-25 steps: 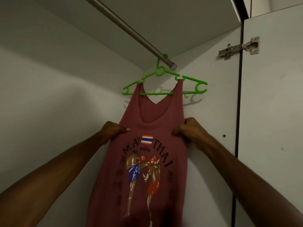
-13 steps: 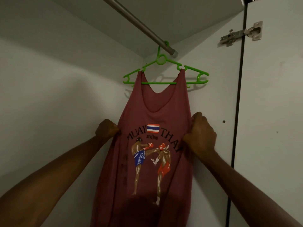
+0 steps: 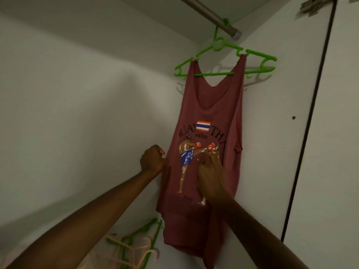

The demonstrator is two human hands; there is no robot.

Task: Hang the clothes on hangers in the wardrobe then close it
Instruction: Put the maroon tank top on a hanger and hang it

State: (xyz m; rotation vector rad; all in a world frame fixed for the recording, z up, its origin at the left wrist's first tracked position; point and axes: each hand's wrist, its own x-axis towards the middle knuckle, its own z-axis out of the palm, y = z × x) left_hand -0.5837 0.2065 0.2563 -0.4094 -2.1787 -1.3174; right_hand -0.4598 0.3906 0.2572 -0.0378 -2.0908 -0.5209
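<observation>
A: Quick pass. We've got 1 red tank top point(image 3: 209, 105) on a green hanger point(image 3: 250, 53), hooked over the rail point(image 3: 211, 15) at its far end, close to the wardrobe's side wall point(image 3: 272, 142). Straps sit on the hanger's arms, so it hangs by itself.

B: Hands? We see the left hand point(image 3: 152, 161) curled into a fist at the top's left edge, pinching fabric there, we'd judge. Likely to keep the side pulled flat.

A: Agreed. Right hand point(image 3: 210, 176) lies over the print, fingers bent toward the cloth; whether it pinches or just presses, we can't tell. Looks like smoothing so it drapes straight.

B: Bottom left, spare hangers point(image 3: 136, 245), green and pale ones, in a pile on the wardrobe floor. We'd say they're kept there for whatever clothes come next.

A: Door point(image 3: 342, 133) is open at right, hinge point(image 3: 312, 4) up top. We call this garment about done; closing is not done.
</observation>
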